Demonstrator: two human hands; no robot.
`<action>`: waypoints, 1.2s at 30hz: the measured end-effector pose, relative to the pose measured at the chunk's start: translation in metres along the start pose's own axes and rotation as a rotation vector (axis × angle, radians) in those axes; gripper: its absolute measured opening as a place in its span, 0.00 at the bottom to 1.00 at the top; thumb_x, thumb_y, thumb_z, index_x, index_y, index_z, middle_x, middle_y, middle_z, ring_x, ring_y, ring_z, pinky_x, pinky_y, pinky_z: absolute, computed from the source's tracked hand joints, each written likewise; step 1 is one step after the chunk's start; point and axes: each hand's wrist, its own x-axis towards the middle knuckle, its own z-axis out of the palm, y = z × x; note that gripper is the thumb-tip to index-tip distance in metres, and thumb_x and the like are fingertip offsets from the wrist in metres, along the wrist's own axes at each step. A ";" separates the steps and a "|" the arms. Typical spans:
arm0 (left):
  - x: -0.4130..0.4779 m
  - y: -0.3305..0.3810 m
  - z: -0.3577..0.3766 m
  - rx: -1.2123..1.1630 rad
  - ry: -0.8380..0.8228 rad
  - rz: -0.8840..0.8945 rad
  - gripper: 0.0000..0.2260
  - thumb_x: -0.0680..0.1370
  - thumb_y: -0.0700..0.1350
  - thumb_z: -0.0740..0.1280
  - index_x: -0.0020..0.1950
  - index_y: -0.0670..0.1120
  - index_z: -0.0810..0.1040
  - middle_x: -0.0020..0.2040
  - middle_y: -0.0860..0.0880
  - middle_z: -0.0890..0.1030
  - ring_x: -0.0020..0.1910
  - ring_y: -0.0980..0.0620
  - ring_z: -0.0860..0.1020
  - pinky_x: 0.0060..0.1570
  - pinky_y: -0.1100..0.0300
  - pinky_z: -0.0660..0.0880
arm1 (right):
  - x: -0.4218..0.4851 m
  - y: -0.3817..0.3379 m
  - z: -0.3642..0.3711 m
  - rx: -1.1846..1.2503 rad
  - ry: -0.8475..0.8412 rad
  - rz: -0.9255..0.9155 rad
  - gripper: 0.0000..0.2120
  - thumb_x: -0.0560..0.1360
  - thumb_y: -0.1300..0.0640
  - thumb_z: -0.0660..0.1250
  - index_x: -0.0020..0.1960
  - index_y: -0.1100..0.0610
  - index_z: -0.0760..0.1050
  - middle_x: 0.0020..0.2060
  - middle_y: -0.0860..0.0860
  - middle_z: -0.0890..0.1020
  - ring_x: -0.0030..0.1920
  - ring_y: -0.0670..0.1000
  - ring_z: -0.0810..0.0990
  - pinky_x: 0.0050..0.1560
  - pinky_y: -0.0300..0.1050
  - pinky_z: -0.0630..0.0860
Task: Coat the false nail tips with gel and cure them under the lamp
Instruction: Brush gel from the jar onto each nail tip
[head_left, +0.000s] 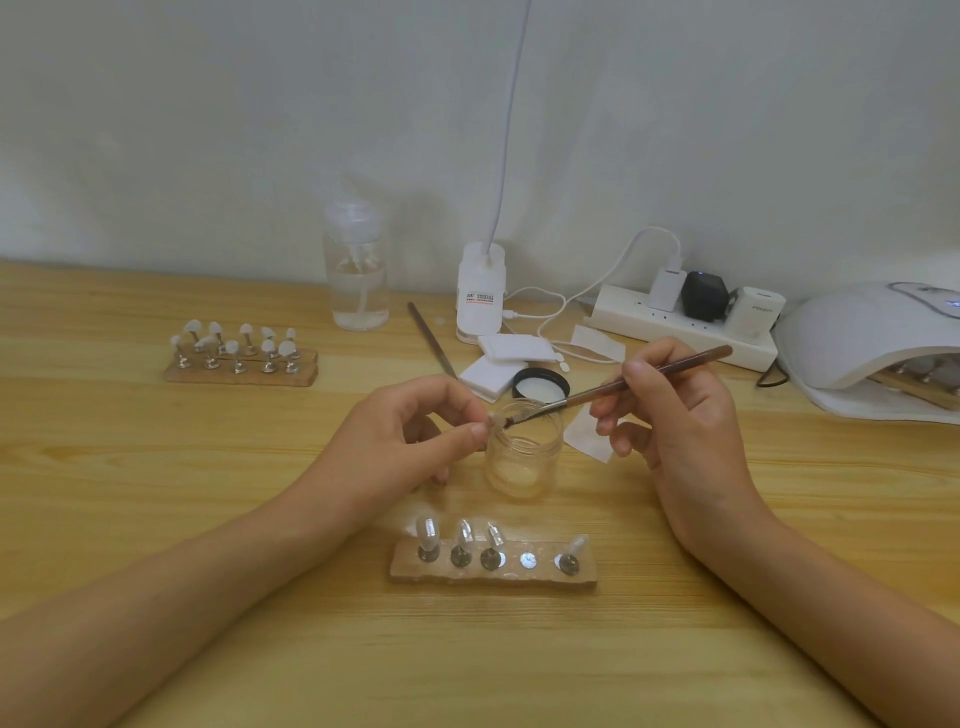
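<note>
1. Left hand (410, 436) pinches nail tip (494, 418) over the gel jar (524, 457). A loose pinch could drop it in.
2. Right hand (685, 415) clamped on brush (597, 391), bristles on the tip. Overloading risks flooded edges.
3. Lamp (857, 332) far right, well apart.

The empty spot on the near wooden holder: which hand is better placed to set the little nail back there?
Probably the left hand: its fingers pinch the nail tip, just beyond the empty spot on the holder. The right hand is busy gripping the brush.
</note>
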 end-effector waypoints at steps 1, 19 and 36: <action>0.000 0.000 0.000 0.000 -0.002 0.001 0.08 0.76 0.42 0.71 0.40 0.54 0.80 0.36 0.58 0.81 0.29 0.58 0.75 0.32 0.70 0.70 | 0.000 0.001 -0.001 0.001 0.014 0.003 0.06 0.80 0.59 0.62 0.44 0.56 0.73 0.32 0.52 0.82 0.32 0.48 0.79 0.28 0.37 0.74; -0.001 -0.002 -0.001 -0.021 0.012 0.030 0.03 0.76 0.42 0.72 0.43 0.49 0.81 0.33 0.61 0.80 0.29 0.58 0.75 0.31 0.71 0.70 | 0.001 0.001 0.000 0.005 -0.012 0.013 0.07 0.81 0.58 0.63 0.44 0.55 0.74 0.33 0.52 0.82 0.32 0.49 0.80 0.33 0.39 0.77; -0.001 -0.003 -0.002 -0.036 0.013 0.064 0.02 0.72 0.49 0.72 0.42 0.52 0.82 0.38 0.60 0.81 0.29 0.55 0.75 0.33 0.67 0.72 | 0.002 0.001 0.001 0.086 -0.060 0.022 0.06 0.77 0.51 0.68 0.44 0.53 0.75 0.33 0.53 0.82 0.32 0.49 0.80 0.33 0.38 0.77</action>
